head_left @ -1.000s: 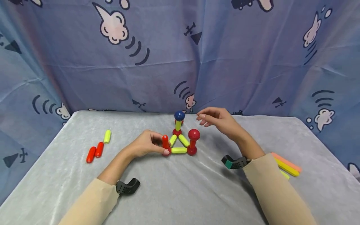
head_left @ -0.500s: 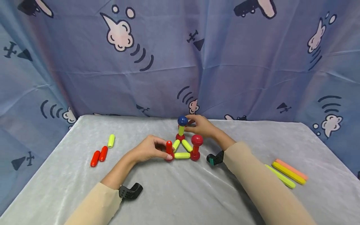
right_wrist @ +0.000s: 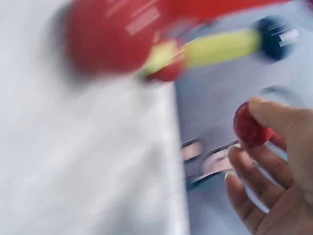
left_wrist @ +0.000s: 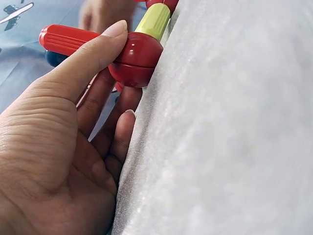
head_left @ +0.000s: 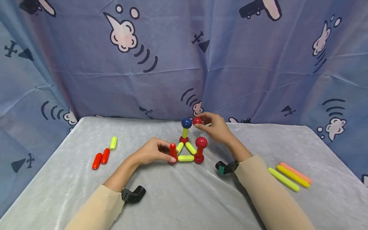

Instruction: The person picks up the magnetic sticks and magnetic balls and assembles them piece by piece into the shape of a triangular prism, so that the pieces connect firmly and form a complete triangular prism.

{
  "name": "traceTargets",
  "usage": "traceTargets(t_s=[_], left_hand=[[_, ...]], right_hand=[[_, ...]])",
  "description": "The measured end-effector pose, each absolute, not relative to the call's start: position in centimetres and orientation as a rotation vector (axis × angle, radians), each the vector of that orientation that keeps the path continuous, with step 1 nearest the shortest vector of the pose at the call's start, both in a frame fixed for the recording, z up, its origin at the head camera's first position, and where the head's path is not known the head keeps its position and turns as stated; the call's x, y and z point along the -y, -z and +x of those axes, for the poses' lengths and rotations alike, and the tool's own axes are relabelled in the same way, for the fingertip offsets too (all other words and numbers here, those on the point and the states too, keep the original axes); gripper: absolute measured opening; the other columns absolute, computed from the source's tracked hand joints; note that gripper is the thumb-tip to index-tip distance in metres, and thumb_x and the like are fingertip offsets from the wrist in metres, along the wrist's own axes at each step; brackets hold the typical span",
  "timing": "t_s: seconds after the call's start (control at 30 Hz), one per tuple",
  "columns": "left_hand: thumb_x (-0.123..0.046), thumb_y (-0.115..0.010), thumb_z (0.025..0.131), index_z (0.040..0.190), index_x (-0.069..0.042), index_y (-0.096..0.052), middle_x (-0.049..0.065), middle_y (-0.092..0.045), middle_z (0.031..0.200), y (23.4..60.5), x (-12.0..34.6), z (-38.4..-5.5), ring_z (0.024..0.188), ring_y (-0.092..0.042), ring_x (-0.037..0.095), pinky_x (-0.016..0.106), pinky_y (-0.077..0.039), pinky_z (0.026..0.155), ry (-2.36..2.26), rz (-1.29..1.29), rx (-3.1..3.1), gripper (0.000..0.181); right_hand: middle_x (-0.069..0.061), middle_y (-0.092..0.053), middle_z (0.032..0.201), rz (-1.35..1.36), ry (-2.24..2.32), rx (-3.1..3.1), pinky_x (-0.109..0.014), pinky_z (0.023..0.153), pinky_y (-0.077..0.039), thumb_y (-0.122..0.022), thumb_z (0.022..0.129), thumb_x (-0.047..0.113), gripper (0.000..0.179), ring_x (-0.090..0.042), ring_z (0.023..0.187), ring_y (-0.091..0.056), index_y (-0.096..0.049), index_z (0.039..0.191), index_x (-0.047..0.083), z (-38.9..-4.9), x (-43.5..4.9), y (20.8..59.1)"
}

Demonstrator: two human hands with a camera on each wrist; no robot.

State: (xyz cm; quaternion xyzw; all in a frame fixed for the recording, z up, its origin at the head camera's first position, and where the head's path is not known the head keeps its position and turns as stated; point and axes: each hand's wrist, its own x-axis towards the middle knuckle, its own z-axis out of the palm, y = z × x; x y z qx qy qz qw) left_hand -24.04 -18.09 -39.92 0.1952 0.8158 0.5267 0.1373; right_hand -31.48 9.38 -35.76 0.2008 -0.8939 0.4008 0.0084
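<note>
Right hand (head_left: 216,128): pinches lifted red ball (head_left: 197,120); blue ball (head_left: 186,123) just beside the grip
Left hand (head_left: 153,151): grips red corner ball (left_wrist: 137,58); red rod (head_left: 172,149) upright above the grip

Soft, even light; blur smears the right wrist view.

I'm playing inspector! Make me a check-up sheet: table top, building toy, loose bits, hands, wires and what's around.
Surface: grey wrinkled cloth.
Job's things: a triangle of yellow-green rods with red corner balls; upright, a bare-topped red rod, a red rod topped by a red ball, and a yellow-green rod topped by a blue ball.
Clutter: two short red sticks, one short yellow-green stick left; three long sticks right.
Hands: left hand holds near-left corner ball; right hand pinches a loose red ball.
Cables: nothing seen.
Surroundings: patterned blue-purple curtain behind.
</note>
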Motion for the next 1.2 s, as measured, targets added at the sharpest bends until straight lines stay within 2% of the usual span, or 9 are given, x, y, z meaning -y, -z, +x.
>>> traceTargets(t_s=[0.17, 0.27, 0.4, 0.7, 1.2], left_hand=[[-0.017, -0.089, 0.076, 0.101, -0.013, -0.080, -0.003, -0.073, 0.086, 39.8, 17.9, -24.4, 0.078, -0.058, 0.015, 0.024, -0.048, 0.071, -1.485, 0.584, -2.385, 0.026], [-0.017, -0.088, 0.077, 0.101, -0.013, -0.080, -0.003, -0.073, 0.085, 39.7, 18.0, -24.5, 0.078, -0.058, 0.016, 0.024, -0.048, 0.071, -1.480, 0.593, -2.394, 0.026], [-0.015, -0.088, 0.077, 0.099, -0.011, -0.080, -0.002, -0.074, 0.084, 39.6, 18.2, -24.5, 0.075, -0.059, 0.014, 0.024, -0.048, 0.069, -1.496, 0.606, -2.386, 0.024], [-0.014, -0.087, 0.078, 0.098, -0.010, -0.080, -0.003, -0.075, 0.084, 39.7, 18.1, -24.4, 0.074, -0.061, 0.012, 0.023, -0.050, 0.070, -1.519, 0.649, -2.357, 0.022], [-0.010, -0.087, 0.077, 0.098, -0.008, -0.079, -0.002, -0.076, 0.086, 40.0, 18.1, -24.2, 0.073, -0.062, 0.007, 0.021, -0.049, 0.067, -1.541, 0.648, -2.344, 0.022]], right_hand=[[-0.008, -0.072, 0.118, 0.557, -1.346, 2.623, -0.035, 0.083, -0.059, -0.076, 0.092, 0.034, 0.042, -0.025, 0.101, -0.069, -0.066, 0.128, 0.015, -28.7, -10.1, 31.7], [-0.005, -0.073, 0.113, 0.678, -1.374, 2.546, -0.028, 0.082, -0.058, -0.077, 0.091, 0.030, 0.039, -0.021, 0.098, -0.069, -0.067, 0.126, 0.016, -26.9, -9.6, 29.6], [-0.002, -0.073, 0.107, 0.909, -1.364, 2.512, -0.028, 0.085, -0.058, -0.078, 0.090, 0.024, 0.036, -0.014, 0.096, -0.068, -0.069, 0.123, 0.015, -24.7, -8.1, 28.2], [0.004, -0.074, 0.104, 1.160, -1.221, 2.524, -0.037, 0.084, -0.057, -0.082, 0.086, 0.020, 0.033, -0.014, 0.096, -0.067, -0.072, 0.118, 0.015, -23.4, -6.0, 29.2], [0.004, -0.075, 0.104, 1.295, -0.629, 2.578, -0.031, 0.082, -0.054, -0.082, 0.085, 0.026, 0.031, -0.011, 0.089, -0.065, -0.074, 0.114, 0.016, -23.2, -4.1, 31.1]])
